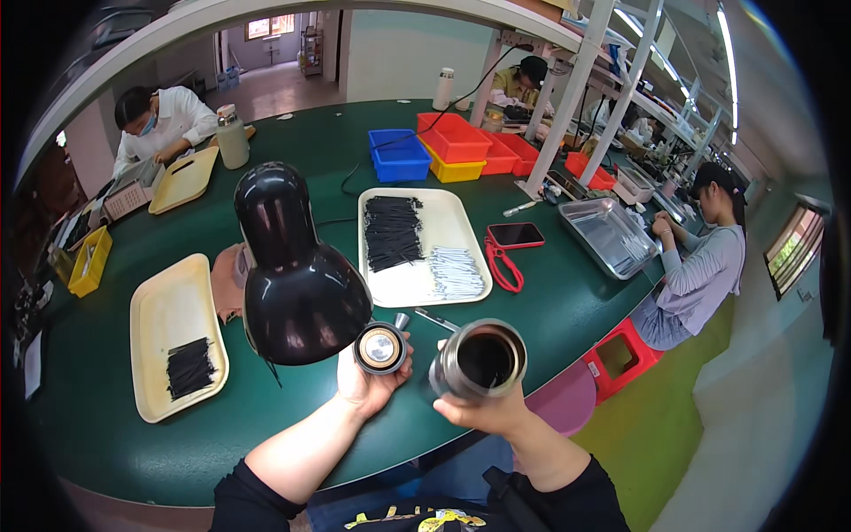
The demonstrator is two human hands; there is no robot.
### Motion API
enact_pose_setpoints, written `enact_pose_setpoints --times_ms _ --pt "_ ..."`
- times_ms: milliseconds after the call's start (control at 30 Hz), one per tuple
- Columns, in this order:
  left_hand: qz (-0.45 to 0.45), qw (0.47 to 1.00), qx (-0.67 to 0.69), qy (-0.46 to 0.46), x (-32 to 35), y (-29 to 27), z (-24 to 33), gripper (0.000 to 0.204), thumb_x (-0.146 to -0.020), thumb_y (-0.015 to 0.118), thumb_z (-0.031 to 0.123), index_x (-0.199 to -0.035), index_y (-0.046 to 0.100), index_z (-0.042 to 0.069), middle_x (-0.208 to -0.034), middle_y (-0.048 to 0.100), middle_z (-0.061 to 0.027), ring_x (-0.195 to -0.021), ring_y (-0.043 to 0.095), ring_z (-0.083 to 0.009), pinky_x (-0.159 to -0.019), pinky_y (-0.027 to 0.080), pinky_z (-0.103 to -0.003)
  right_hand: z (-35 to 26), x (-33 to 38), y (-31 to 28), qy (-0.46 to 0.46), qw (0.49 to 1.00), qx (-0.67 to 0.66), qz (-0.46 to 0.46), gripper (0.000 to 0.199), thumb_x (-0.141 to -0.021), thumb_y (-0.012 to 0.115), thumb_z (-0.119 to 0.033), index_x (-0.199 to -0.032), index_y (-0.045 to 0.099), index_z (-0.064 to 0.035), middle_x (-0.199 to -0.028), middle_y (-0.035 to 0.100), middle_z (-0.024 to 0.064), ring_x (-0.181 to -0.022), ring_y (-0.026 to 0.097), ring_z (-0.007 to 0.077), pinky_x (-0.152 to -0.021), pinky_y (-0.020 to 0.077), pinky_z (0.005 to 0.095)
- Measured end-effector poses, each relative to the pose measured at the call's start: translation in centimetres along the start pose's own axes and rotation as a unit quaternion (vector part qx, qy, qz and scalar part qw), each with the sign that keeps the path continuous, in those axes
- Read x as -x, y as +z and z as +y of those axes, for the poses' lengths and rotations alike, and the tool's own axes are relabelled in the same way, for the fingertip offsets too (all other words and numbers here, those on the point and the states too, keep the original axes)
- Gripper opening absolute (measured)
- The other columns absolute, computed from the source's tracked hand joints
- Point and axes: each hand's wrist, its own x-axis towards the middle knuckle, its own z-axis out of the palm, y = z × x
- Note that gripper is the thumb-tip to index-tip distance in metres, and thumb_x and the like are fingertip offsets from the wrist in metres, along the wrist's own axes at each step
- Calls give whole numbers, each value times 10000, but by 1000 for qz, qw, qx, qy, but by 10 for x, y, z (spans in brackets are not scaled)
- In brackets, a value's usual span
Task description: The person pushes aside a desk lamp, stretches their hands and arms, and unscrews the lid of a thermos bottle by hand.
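Note:
My left hand (359, 387) holds a round dark flask lid (381, 348), its pale metallic inner side turned up. In my right hand (486, 411) is a metal vacuum flask (443, 366) without a lid, its wide mouth tilted toward me and its inside dark. The two parts are apart, above the green table's near edge. Behind them a cream tray (405, 288) holds a bundle of black thin strips (393, 232) and a bundle of white thin strips (456, 272). A slim metal tool (436, 319) lies between tray and flask.
A black desk lamp (301, 301) stands close left of my left hand. Another tray (146, 372) with black strips (190, 368) lies left. Beyond are a phone (515, 235), a red lanyard (505, 270), plastic bins (399, 160) and a metal tray (589, 226). Several people work around the table.

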Motion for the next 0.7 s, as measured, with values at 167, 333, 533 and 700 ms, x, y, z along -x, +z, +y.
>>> enact_pose_setpoints --times_ms 167,333,533,700 --pt "15 1000 -10 -1 -1 6 1 418 -814 401 316 -948 545 -53 -763 578 -137 -620 497 -220 -589 412 -308 -37 -9 -9 -234 970 63 -36 548 -642 718 -206 -1076 481 30 -1022 568 175 -925 577 291 -825 453 368" --pt "-8 1000 -27 3 1 9 4 587 -834 333 503 -953 550 -30 -766 570 -132 -629 487 -216 -604 398 -311 -67 -17 -7 -333 941 62 -19 428 -717 637 -213 -1034 491 36 -978 586 202 -880 595 327 -798 474 410" --pt "43 998 -40 23 3 16 1 661 -814 319 577 -965 543 -27 -778 565 -128 -634 483 -213 -609 397 -312 -83 -22 -13 -381 920 87 6 382 -711 617 -191 -1005 509 28 -964 593 198 -858 605 318 -773 484 398" --pt "47 997 -61 30 4 19 1 680 -809 323 598 -956 544 -28 -776 563 -128 -632 481 -212 -609 396 -313 -100 -19 -19 -363 922 135 -13 306 -789 564 -128 -1046 429 -33 -1003 572 212 -891 598 333 -825 453 445"
